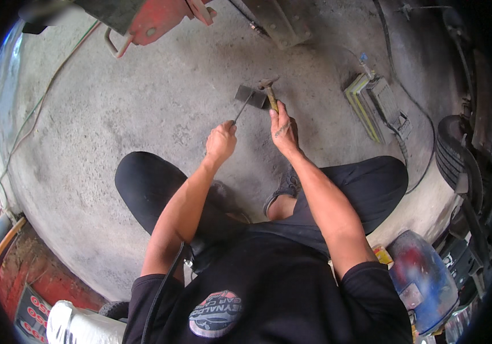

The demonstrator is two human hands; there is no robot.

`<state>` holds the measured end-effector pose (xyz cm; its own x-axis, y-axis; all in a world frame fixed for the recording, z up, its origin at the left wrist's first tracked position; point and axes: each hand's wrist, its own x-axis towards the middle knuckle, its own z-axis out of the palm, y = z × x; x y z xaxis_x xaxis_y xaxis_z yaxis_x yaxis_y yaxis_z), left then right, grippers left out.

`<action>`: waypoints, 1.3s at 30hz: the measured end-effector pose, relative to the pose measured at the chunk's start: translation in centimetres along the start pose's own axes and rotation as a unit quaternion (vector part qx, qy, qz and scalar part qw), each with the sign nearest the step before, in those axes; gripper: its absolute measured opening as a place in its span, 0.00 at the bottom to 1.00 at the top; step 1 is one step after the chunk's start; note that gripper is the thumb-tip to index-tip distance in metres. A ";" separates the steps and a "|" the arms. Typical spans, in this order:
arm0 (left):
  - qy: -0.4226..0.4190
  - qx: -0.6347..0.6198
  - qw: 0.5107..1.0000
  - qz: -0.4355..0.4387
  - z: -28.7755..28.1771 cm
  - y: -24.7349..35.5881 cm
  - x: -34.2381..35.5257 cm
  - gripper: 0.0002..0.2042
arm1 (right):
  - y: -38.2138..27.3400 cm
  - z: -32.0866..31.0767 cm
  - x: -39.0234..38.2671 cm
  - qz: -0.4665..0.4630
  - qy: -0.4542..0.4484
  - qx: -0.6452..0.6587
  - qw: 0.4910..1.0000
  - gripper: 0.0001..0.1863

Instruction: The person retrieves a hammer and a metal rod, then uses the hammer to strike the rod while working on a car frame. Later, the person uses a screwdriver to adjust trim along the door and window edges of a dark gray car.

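Observation:
My left hand [222, 140] is closed around a long thin metal rod [243, 111], which points up and right onto a small dark rectangular metal piece [244, 93] lying on the concrete floor. My right hand [282, 129] grips a hammer [272, 98] by its yellowish wooden handle, with the head raised at the right side of the dark piece. I cannot tell whether the rod's tip or the hammer head touches anything. I sit on the floor with both knees bent outward.
Red metal machinery [157, 23] is at the top. A grey and yellow device [366, 100] with a hose lies right, near a black cable and tires [449, 152]. A thin hose runs along the left. Containers [423, 275] and a red rusty object [34, 258] sit behind me.

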<state>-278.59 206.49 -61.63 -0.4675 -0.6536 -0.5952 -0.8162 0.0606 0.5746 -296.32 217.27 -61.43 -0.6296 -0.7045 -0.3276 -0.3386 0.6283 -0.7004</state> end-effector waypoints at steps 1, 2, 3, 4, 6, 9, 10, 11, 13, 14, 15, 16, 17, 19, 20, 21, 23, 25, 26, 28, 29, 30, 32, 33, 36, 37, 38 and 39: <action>-0.002 -0.006 1.000 0.004 0.1 -0.2 0.2 0.16 | 0.3 0.2 0.0 -0.007 -0.007 -0.025 1.000 0.22; -0.003 -0.012 1.000 0.009 0.2 -0.5 0.3 0.16 | 0.8 0.7 -0.1 -0.014 -0.014 -0.049 0.999 0.22; -0.004 -0.023 1.000 0.009 0.5 -0.6 0.4 0.16 | 0.9 0.8 -0.1 -0.021 -0.017 -0.073 0.997 0.23; -0.004 -0.035 0.999 0.010 0.8 -0.7 0.5 0.16 | 1.1 0.9 -0.1 -0.015 -0.027 -0.084 0.996 0.23; 0.002 -0.037 0.999 0.011 1.2 -0.7 0.4 0.16 | 0.8 0.9 0.2 -0.001 -0.049 -0.108 0.993 0.23; 0.012 -0.013 1.000 0.009 1.0 0.0 0.0 0.16 | -1.1 -0.2 1.0 0.018 -0.039 -0.086 0.995 0.23; 0.010 -0.010 1.000 0.004 0.9 0.3 -0.1 0.16 | -1.8 -0.6 0.9 0.009 -0.018 -0.054 0.998 0.23; 0.009 -0.008 1.000 -0.001 0.8 0.5 -0.2 0.16 | -2.5 -0.9 0.8 -0.010 0.003 -0.031 0.999 0.23; 0.010 -0.011 1.000 -0.006 1.0 0.4 -0.3 0.16 | -3.4 -1.1 0.6 -0.050 0.044 0.016 0.998 0.23; 0.011 -0.012 1.000 -0.008 1.1 0.4 -0.3 0.16 | -2.5 -0.5 0.4 -0.063 0.049 -0.007 0.997 0.23; 0.011 -0.021 1.000 -0.004 1.2 0.5 -0.4 0.16 | -1.0 0.4 0.3 -0.075 0.059 -0.030 0.995 0.23; 0.014 -0.029 0.999 -0.001 1.3 0.5 -0.4 0.16 | -0.2 1.0 0.4 -0.089 0.067 -0.051 0.992 0.23; 0.016 -0.037 0.999 0.002 1.3 0.6 -0.4 0.16 | 0.7 1.3 0.5 -0.042 0.028 -0.084 0.995 0.23; 0.031 -0.029 0.999 0.008 1.8 0.1 -0.4 0.16 | 1.2 1.3 1.1 0.047 -0.050 -0.146 0.987 0.22; 0.039 -0.025 0.999 0.011 2.0 -0.2 -0.3 0.16 | 1.4 1.2 1.6 0.038 -0.048 -0.141 0.988 0.22; 0.034 -0.028 0.999 0.005 1.9 -0.1 -0.4 0.16 | 1.3 1.1 1.4 -0.003 -0.019 -0.118 0.993 0.21; 0.024 -0.033 0.999 -0.007 1.6 0.1 -0.5 0.16 | 1.0 0.6 0.9 -0.084 0.039 -0.070 0.993 0.20; 0.014 -0.046 0.999 -0.012 1.6 0.2 -0.4 0.16 | 0.3 0.8 0.7 -0.094 0.060 -0.060 0.992 0.16; 0.009 -0.053 0.998 -0.014 1.6 0.2 -0.4 0.16 | 0.8 1.4 0.7 -0.102 0.062 -0.068 0.991 0.15; 0.020 -0.048 0.999 -0.015 1.9 0.4 -0.5 0.15 | 1.9 2.1 0.8 -0.071 0.011 -0.142 0.987 0.12; 0.025 -0.045 0.999 -0.015 2.0 0.4 -0.6 0.15 | 2.5 2.1 0.9 -0.051 -0.007 -0.138 0.989 0.11; 0.026 -0.048 0.998 -0.008 2.1 0.3 -0.5 0.15 | 2.4 1.9 1.1 -0.032 -0.026 -0.133 0.990 0.11; 0.028 -0.053 0.998 0.005 2.3 0.0 -0.3 0.15 | 2.0 1.6 1.5 -0.037 -0.030 -0.119 0.992 0.10; 0.026 -0.054 0.998 -0.004 2.2 0.2 -0.5 0.15 | 1.6 1.1 1.4 -0.059 -0.018 -0.111 0.992 0.10; 0.021 -0.063 0.998 -0.019 2.0 0.5 -0.7 0.15 | 1.6 1.3 0.9 -0.104 0.037 -0.086 0.990 0.09; 0.021 -0.071 0.997 -0.017 2.2 0.6 -0.7 0.15 | 1.7 1.4 0.7 -0.115 0.059 -0.077 0.989 0.09; 0.021 -0.078 0.997 -0.016 2.3 0.8 -0.8 0.15 | 1.9 1.2 0.6 -0.072 0.001 -0.114 0.991 0.11; 0.023 -0.070 0.997 -0.010 2.6 0.5 -0.6 0.15 | 1.8 0.7 0.8 -0.031 -0.055 -0.149 0.987 0.12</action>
<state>-279.59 208.88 -62.45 -0.4335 -0.6879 -0.5821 -0.7676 -0.0566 0.6385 -296.96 217.54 -63.38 -0.5268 -0.7660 -0.3684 -0.5751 0.6404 -0.5091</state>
